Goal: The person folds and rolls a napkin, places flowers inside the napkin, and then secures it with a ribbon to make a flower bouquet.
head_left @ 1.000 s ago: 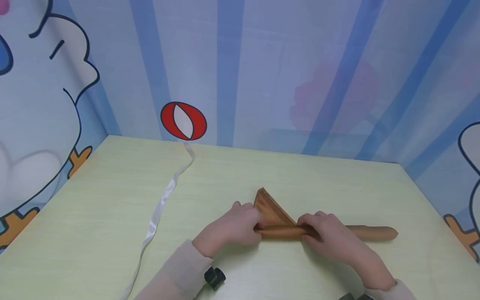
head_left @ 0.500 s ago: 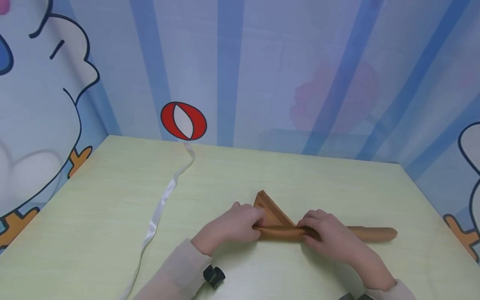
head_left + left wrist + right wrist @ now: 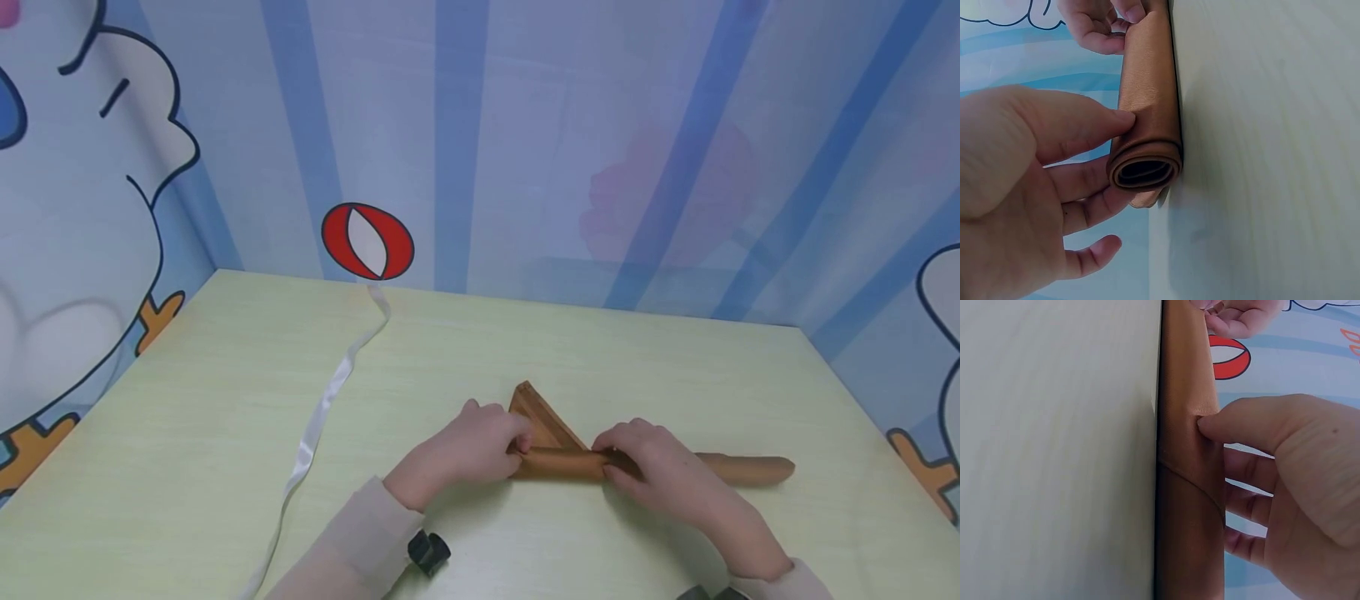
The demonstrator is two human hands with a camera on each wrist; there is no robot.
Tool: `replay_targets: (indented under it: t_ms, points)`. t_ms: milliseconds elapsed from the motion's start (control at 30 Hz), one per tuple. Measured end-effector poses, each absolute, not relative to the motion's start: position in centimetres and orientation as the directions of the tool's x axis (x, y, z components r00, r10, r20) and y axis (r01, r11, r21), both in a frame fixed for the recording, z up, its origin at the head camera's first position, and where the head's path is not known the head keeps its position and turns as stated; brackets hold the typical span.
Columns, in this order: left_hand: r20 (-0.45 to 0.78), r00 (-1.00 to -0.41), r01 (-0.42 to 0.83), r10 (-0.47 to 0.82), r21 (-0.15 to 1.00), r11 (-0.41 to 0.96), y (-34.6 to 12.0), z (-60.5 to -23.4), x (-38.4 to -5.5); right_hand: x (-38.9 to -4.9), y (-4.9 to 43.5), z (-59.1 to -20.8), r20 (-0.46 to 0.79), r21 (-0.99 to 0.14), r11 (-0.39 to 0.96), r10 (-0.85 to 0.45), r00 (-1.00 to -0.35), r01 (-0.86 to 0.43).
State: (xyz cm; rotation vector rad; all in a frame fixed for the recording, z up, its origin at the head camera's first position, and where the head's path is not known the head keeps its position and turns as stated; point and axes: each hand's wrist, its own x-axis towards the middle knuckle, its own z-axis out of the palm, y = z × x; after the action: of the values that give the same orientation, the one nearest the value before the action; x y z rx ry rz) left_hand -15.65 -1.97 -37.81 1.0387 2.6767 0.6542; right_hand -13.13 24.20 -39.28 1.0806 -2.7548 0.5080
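Observation:
A brown, leather-like sheet rolled into a tube (image 3: 558, 464) lies crosswise on the table. Its unrolled corner (image 3: 542, 419) stands out as a triangle on the far side. My left hand (image 3: 480, 446) grips the tube's left end, thumb on the near side and fingers beyond it. In the left wrist view the layers of the tube's open end (image 3: 1145, 172) show as a spiral. Farther right, my right hand (image 3: 667, 471) holds the middle of the roll between thumb and fingers. The right part of the tube (image 3: 753, 469) sticks out past that hand.
A white ribbon (image 3: 322, 408) runs down the left side of the pale table (image 3: 187, 417). Behind stands a blue striped backdrop (image 3: 517, 150) with a printed red and white ball (image 3: 367, 242). A small black device (image 3: 429, 553) is on the left wrist.
The triangular corner has become slightly shorter as the sheet rolls up a little. Both hands have stayed in nearly the same place, with small shifts of the left fingers.

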Motion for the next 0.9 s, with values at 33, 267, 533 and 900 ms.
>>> replay_targets:
  t_ms: [33, 267, 533, 900]
  points:
    - [-0.017, -0.738, 0.594, 0.674, 0.458, 0.661, -1.96, -37.77, -15.6, -13.13, 24.19, -39.29, 0.258, -0.255, 0.684, -0.633, -0.73, -0.683]
    - [0.005, -0.75, 0.611, 0.662, 0.39, 0.689, -1.79, -37.26, -15.25, -13.22, 24.02, -39.56, 0.372, -0.206, 0.653, -0.636, -0.676, -0.728]
    - [-0.018, -0.757, 0.619, 0.654, 0.302, 0.725, -1.49, -37.05, -14.86, -12.99, 24.02, -39.13, 0.286, -0.21, 0.693, -0.631, -0.721, -0.69]
    - [-0.029, -0.73, 0.631, 0.682, 0.353, 0.691, -1.6, -37.53, -15.39, -12.97, 24.25, -39.0, 0.212, -0.224, 0.702, -0.642, -0.737, -0.676]
